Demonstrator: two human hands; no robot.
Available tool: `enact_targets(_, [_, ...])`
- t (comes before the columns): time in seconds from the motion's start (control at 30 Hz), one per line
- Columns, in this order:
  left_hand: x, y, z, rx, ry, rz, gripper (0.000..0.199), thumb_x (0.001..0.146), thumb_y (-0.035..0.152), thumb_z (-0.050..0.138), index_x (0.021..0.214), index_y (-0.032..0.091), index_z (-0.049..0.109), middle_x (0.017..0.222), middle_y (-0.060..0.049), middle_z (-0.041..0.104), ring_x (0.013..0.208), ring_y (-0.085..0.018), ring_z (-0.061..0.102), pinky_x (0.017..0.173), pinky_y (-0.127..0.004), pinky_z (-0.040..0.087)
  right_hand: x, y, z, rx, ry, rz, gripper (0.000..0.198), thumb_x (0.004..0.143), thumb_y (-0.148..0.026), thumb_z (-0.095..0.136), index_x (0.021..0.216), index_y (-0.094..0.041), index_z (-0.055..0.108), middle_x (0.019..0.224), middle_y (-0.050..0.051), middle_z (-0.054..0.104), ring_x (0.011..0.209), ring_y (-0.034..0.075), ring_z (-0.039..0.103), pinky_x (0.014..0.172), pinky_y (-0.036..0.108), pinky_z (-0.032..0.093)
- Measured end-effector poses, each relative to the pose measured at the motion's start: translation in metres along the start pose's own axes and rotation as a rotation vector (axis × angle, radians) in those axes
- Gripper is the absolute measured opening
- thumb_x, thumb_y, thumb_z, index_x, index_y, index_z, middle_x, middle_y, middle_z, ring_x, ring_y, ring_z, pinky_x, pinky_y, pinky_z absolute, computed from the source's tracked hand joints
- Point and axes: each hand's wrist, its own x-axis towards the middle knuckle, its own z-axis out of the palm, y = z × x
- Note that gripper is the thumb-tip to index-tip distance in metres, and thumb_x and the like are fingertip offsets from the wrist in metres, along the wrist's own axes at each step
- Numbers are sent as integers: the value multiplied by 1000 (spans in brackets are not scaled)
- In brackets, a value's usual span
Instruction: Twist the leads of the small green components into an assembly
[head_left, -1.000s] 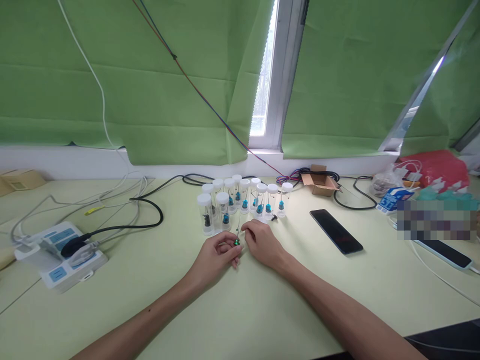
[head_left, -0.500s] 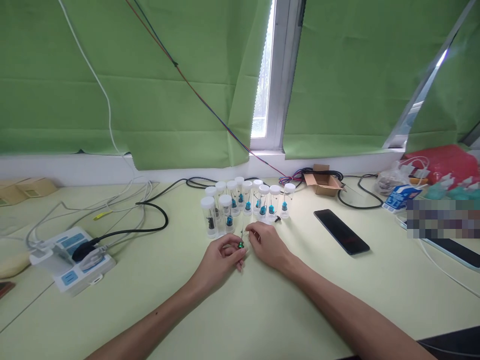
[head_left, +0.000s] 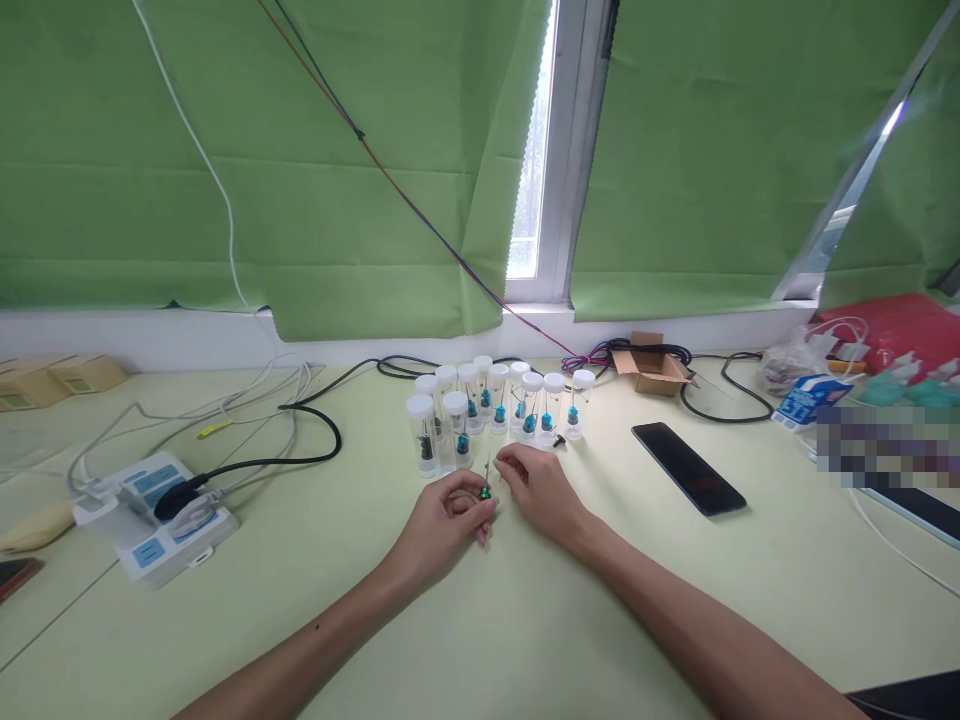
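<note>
My left hand point(head_left: 454, 510) is closed in a pinch around a small shiny green piece with a thin upright metal stem point(head_left: 486, 492). Close to the stem's right side, my right hand point(head_left: 540, 490) has thumb and forefinger pressed together; what they hold, if anything, is too small to name. Just beyond both hands stand several clear tubes with white caps point(head_left: 455, 402). Most contain a blue piece point(head_left: 463, 442) with a thin rod, while the front left tube holds a dark one point(head_left: 426, 447). A small black part point(head_left: 559, 441) lies beside the tubes on the right.
A black phone point(head_left: 688, 468) lies to the right on the pale table point(head_left: 480, 640). At left sits a white power strip point(head_left: 161, 520) with plugs and cables. Toward the back right are an open cardboard box point(head_left: 651, 372), black cables and a blue-and-white packet point(head_left: 810, 402).
The view has turned a little to the left, so everything appears slightly farther right. Both hands keep nearly the same pose around the green piece.
</note>
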Motion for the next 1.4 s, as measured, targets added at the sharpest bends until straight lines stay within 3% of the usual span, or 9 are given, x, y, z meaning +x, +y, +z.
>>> enact_targets(0.57, [2,0,0,-30,17,-15,30,74,37,75,88,17,57,58,2,61,51,-13,58,55,-28,51,0,-4,-1,77,124,14,22,97,-32,43,80,-20,49,65,-3,48,54,10,39,53,23,33])
enact_targets(1.03, [1,3,1,-28,9,-44,35,75,38,74,97,15,61,57,2,60,51,-13,57,56,-28,49,0,-10,-4,131,164,-29,17,95,-29,48,84,-19,55,70,0,56,60,12,49,58,23,42])
enact_targets(1.4, [1,2,-2,-23,6,-9,35,77,44,71,93,15,62,62,0,63,51,-14,59,56,-29,51,-1,-9,-2,93,148,-39,18,94,-27,49,81,-19,58,70,0,58,60,12,49,58,25,42])
